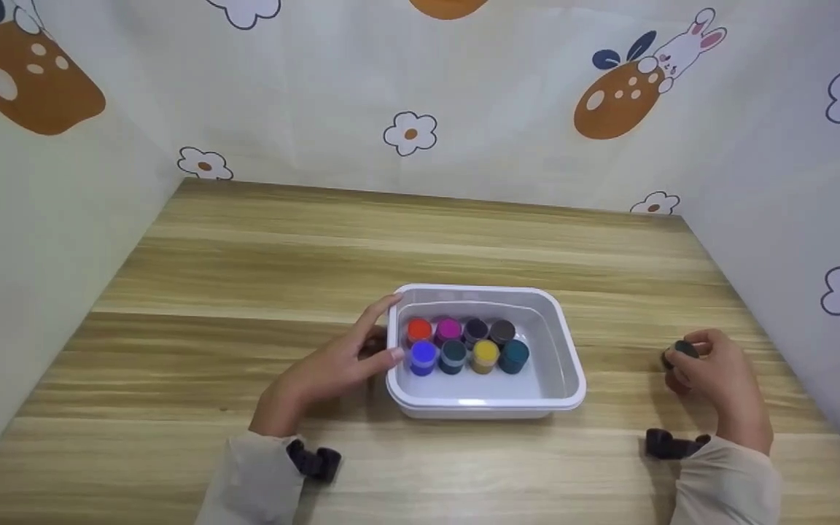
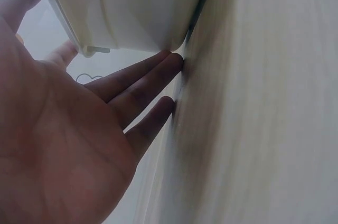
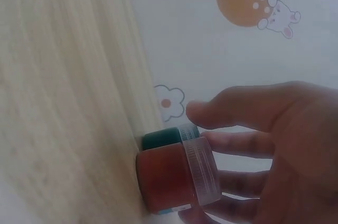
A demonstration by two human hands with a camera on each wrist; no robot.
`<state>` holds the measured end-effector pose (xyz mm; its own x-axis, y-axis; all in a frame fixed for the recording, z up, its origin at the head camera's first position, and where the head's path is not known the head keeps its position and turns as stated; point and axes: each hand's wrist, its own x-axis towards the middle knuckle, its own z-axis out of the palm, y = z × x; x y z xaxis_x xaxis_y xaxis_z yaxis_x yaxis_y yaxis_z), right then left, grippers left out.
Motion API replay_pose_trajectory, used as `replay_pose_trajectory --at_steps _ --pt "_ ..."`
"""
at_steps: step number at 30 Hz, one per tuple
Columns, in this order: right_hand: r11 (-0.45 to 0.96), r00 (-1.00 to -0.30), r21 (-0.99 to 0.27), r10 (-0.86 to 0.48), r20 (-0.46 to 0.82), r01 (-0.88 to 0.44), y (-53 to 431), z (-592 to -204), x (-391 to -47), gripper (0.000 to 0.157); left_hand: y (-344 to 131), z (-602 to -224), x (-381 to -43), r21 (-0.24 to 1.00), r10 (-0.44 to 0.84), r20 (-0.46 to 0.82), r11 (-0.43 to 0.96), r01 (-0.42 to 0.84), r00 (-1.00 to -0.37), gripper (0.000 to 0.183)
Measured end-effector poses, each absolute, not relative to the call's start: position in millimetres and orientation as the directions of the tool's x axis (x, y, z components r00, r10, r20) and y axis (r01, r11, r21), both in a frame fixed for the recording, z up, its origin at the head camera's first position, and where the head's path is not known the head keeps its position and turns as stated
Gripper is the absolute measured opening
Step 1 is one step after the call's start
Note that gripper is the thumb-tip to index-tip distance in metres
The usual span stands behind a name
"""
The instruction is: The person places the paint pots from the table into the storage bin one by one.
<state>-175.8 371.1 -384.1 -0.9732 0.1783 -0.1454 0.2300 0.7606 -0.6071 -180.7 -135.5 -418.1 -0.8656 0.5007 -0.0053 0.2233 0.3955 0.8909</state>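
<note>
A white plastic tub (image 1: 487, 402) holds several small paint jars in two rows, among them a red jar (image 1: 419, 332), a blue jar (image 1: 422, 358) and a yellow jar (image 1: 485, 356). My left hand (image 1: 329, 372) rests against the tub's left side, thumb and index finger at the rim. Its other fingers reach out straight under the rim (image 2: 142, 86). Far to the right, my right hand (image 1: 722, 372) pinches a dark green paint jar (image 3: 162, 138) between thumb and index finger, low at the table. Beside that jar stands a reddish-brown jar (image 3: 166, 176) with a clear lid.
Both things stand on a wood-grain table (image 1: 281, 248). Pale printed cloth walls (image 1: 318, 95) rise at the back and both sides. Dark wrist mounts (image 1: 314, 461) sit at the cuffs of the light sleeves.
</note>
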Motion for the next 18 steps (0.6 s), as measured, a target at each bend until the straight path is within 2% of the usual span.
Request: replay_pose_trajectory --at_steps 8,18 --pt "0.714 -0.973 -0.661 0.165 -0.16 0.23 369.6 -385.6 -176.7 0.055 -135.9 -418.6 -180.9 0.887 0.501 -0.004 0.401 0.228 -0.866 0.077" --pt "0.775 -0.983 -0.611 0.182 -0.028 0.161 362.9 -385.5 -177.5 0.046 -135.5 -418.8 -181.0 0.894 0.507 0.006 0.384 0.232 -0.862 0.076"
